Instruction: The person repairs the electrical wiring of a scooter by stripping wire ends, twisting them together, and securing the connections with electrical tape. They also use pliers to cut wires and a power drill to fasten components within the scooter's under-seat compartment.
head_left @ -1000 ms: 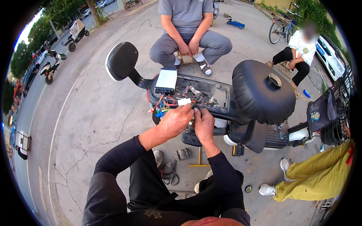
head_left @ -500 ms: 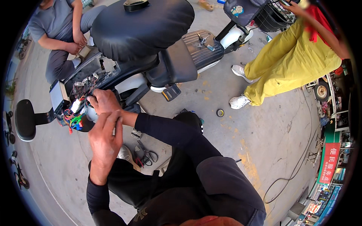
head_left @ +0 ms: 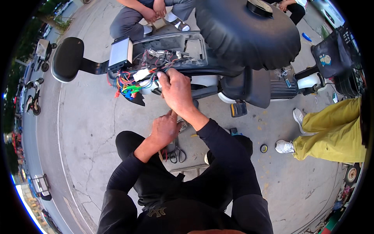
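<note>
My right hand [head_left: 177, 91] is at the near edge of the scooter's opened rear body, its fingers curled beside the bundle of coloured wires [head_left: 126, 84]. A white connector [head_left: 142, 74] lies just left of its fingertips. What those fingers grip, if anything, is hidden. Nearer to me, my left hand [head_left: 165, 130] is closed, with its fingertips up against the underside of my right hand near the wrist. I cannot make out anything in it. A silver control box [head_left: 120, 54] sits at the left end of the wiring, and loose wires and connectors [head_left: 159, 56] fill the open compartment.
The black scooter seat [head_left: 249, 35] rises at the right of the compartment, and a padded backrest [head_left: 67, 59] juts out left. Scissors [head_left: 178, 154] and a tape roll [head_left: 263, 148] lie on the ground. One person [head_left: 132, 19] sits across; another in yellow trousers [head_left: 331, 132] stands right.
My view has swung left, so the scooter appears farther right. My left hand has come off the top of my right wrist and dropped below it. My right hand stays by the wires.
</note>
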The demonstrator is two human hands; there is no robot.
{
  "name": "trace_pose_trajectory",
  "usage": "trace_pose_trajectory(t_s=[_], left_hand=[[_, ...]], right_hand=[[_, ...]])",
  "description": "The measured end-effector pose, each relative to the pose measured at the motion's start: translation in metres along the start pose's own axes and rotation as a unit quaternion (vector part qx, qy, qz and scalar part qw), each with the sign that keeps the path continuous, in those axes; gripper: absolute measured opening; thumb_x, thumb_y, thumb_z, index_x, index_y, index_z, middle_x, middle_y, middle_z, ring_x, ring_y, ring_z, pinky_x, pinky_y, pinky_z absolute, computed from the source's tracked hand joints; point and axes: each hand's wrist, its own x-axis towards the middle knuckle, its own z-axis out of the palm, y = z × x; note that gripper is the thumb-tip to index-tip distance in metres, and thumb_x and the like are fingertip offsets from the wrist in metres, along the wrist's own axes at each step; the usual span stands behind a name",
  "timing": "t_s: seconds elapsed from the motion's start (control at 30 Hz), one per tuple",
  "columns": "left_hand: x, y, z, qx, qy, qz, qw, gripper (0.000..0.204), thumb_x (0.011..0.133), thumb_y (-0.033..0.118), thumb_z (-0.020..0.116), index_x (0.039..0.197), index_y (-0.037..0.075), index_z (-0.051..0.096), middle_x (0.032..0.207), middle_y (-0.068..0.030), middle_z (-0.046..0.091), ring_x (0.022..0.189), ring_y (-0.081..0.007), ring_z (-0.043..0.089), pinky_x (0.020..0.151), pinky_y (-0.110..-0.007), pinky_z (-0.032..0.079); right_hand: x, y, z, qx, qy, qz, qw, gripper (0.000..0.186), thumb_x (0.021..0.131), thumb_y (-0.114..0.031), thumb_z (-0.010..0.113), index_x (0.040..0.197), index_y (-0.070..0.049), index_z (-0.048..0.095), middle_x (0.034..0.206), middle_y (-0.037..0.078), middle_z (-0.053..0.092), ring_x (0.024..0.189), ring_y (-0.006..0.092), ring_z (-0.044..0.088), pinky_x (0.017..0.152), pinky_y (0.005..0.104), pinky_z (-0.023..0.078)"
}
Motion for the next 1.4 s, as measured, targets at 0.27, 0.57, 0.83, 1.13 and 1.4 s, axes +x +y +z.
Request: trace_pose_trajectory(t_s=[0.27, 0.57, 0.83, 1.13, 1.4], left_hand=[[-0.045, 0.021, -0.003, -0.013, -0.208, 0.121, 0.970, 0.039, 0.085, 0.027, 0.072, 0.115, 0.003, 0.063, 0.089, -0.0158, 0.068, 0.083, -0.0377, 0.068, 0.067, -0.049, 0.053], [-0.066, 0.003, -0.028, -0.046, -0.122, 0.072, 0.989, 0.031, 0.085, 0.024, 0.071, 0.106, 0.002, 0.066, 0.087, -0.0144, 0.070, 0.082, -0.0377, 0.068, 0.066, -0.047, 0.053], [-0.051, 0.000, -0.180, -0.273, 0.131, -0.020, 0.953, 0.025, 0.093, 0.013, 0.067, 0.115, 0.002, 0.065, 0.077, -0.0123, 0.070, 0.065, -0.0191, 0.066, 0.062, -0.032, 0.052], [-0.051, 0.017, -0.133, -0.164, -0.157, 0.192, 0.955, 0.032, 0.092, 0.029, 0.067, 0.113, 0.005, 0.063, 0.076, -0.0161, 0.069, 0.075, -0.0399, 0.067, 0.065, -0.050, 0.051], [-0.078, 0.025, -0.074, -0.108, -0.205, 0.163, 0.959, 0.034, 0.095, 0.033, 0.064, 0.111, 0.003, 0.065, 0.076, -0.0098, 0.072, 0.077, -0.0345, 0.069, 0.065, -0.047, 0.052]], right_hand=[[-0.002, -0.016, -0.017, 0.010, -0.046, 0.056, 0.997, 0.039, 0.101, -0.024, 0.060, 0.071, -0.001, 0.051, 0.051, 0.009, 0.057, 0.044, 0.0193, 0.061, 0.045, 0.0336, 0.044], [0.001, -0.014, -0.018, -0.015, -0.072, 0.061, 0.995, 0.037, 0.103, -0.023, 0.055, 0.074, -0.001, 0.052, 0.052, 0.006, 0.056, 0.043, 0.0117, 0.055, 0.042, 0.0292, 0.039], [0.000, -0.008, -0.017, 0.010, -0.056, 0.082, 0.995, 0.038, 0.102, -0.022, 0.057, 0.071, -0.001, 0.051, 0.051, 0.007, 0.057, 0.044, 0.0163, 0.060, 0.045, 0.0319, 0.043], [-0.003, -0.015, -0.014, -0.013, -0.058, 0.053, 0.997, 0.035, 0.102, -0.022, 0.058, 0.075, -0.002, 0.051, 0.050, 0.005, 0.056, 0.041, 0.0127, 0.055, 0.041, 0.0288, 0.039], [-0.002, -0.014, -0.014, -0.022, -0.050, 0.033, 0.998, 0.039, 0.103, -0.024, 0.057, 0.071, -0.002, 0.050, 0.050, 0.008, 0.056, 0.041, 0.0155, 0.058, 0.041, 0.0310, 0.041]])
